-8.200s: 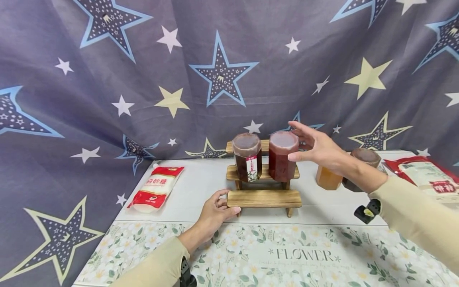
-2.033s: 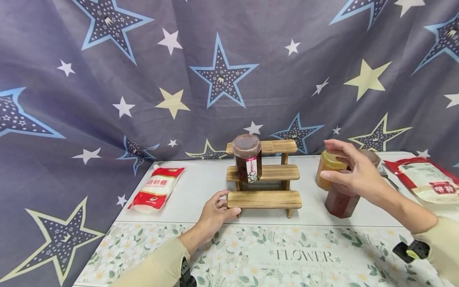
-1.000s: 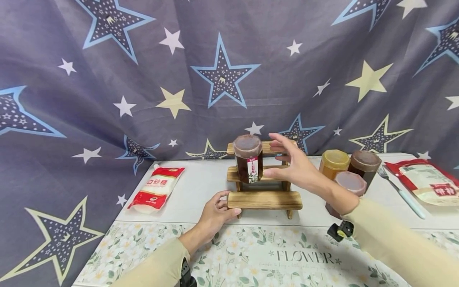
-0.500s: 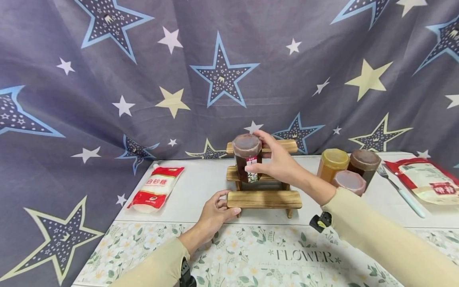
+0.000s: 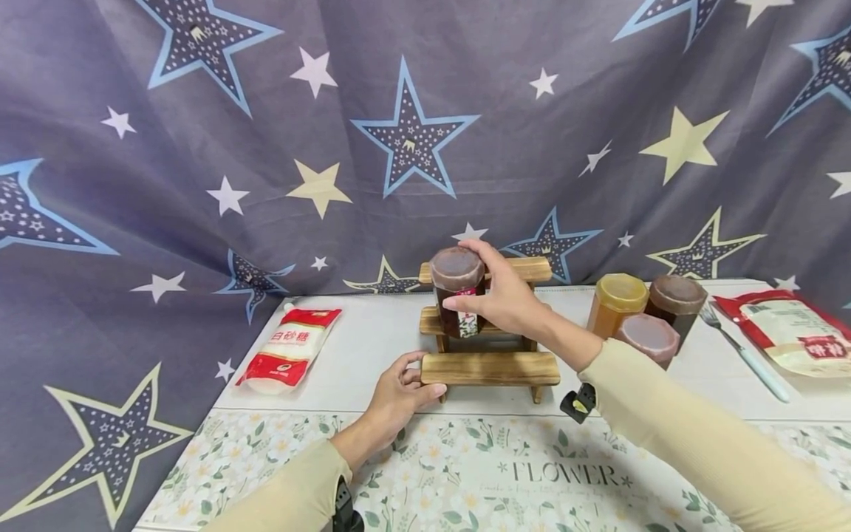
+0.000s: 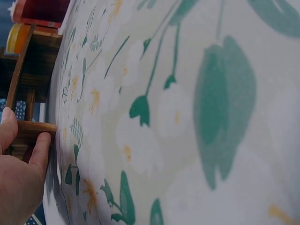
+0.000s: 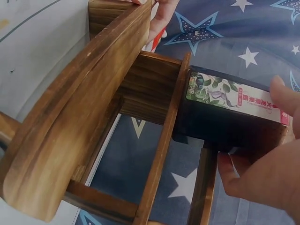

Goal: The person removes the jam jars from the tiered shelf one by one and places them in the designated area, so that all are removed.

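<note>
A three-step wooden stand (image 5: 492, 369) stands on the table. On the left of its middle step is a dark, many-sided jam jar (image 5: 457, 270) with a label; the right wrist view shows the jar's label (image 7: 234, 96) close up. Fingers and thumb of my right hand (image 5: 510, 301) are around this jar from its right side. My left hand (image 5: 392, 399) holds the left end of the bottom step, thumb in front and fingers behind. In the left wrist view, my left hand (image 6: 21, 183) pinches that step's end.
A yellow-lidded jar (image 5: 620, 299), a dark jar (image 5: 677, 299) and a reddish jar (image 5: 648, 338) stand together right of the stand. Beyond them lie a fork (image 5: 751, 362) and a red-and-white bag (image 5: 798, 332). A sugar bag (image 5: 292, 347) lies at left.
The reddish jar went from the middle step to beside the two jars at right. My right hand then came back left and closed on the dark jar. My left hand stayed put.
</note>
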Tool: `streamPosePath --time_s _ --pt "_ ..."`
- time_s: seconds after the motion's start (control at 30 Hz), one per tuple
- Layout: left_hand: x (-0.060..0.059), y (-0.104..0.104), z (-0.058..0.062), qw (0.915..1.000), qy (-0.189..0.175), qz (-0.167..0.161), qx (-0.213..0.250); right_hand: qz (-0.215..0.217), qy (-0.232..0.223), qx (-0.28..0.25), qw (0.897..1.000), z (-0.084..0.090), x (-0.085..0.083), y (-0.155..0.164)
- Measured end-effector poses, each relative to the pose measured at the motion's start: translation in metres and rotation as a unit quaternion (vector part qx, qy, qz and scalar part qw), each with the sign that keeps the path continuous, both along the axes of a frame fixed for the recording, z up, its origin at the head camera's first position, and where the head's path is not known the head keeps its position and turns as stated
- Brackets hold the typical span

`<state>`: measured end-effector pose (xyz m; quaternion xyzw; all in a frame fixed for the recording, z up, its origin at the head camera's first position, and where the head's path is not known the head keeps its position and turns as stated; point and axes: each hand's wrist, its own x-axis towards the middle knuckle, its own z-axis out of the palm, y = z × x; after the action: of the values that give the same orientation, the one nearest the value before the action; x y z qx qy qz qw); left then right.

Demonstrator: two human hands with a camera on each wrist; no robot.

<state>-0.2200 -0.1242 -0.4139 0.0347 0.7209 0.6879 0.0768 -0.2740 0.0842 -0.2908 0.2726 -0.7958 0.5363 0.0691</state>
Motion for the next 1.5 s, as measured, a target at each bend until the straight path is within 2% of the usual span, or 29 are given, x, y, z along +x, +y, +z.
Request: streamPosePath --time_s 0.67,0.83,1.03,1.23,1.5 --pt "-0.002 0.000 0.000 0.9998 0.003 0.003 -0.017 -0.026 0.040 0.002 0.999 -0.001 0.003 0.002" --pt "-0.001 -0.001 -0.001 0.9999 0.000 0.001 -0.013 -0.028 0.049 -0.008 0.998 0.002 0.012 0.005" --pt "-0.002 0.000 -0.001 1.0000 -0.001 -0.006 -0.007 -0.029 0.069 -0.029 0.997 0.015 0.027 0.013" --pt "-0.002 0.001 0.000 0.9999 -0.003 -0.003 -0.014 -0.065 0.083 -0.019 0.994 0.024 0.037 0.026" --pt "-0.001 0.001 0.000 0.9999 -0.003 0.001 -0.015 -0.093 0.065 -0.041 0.993 0.029 0.041 0.052"
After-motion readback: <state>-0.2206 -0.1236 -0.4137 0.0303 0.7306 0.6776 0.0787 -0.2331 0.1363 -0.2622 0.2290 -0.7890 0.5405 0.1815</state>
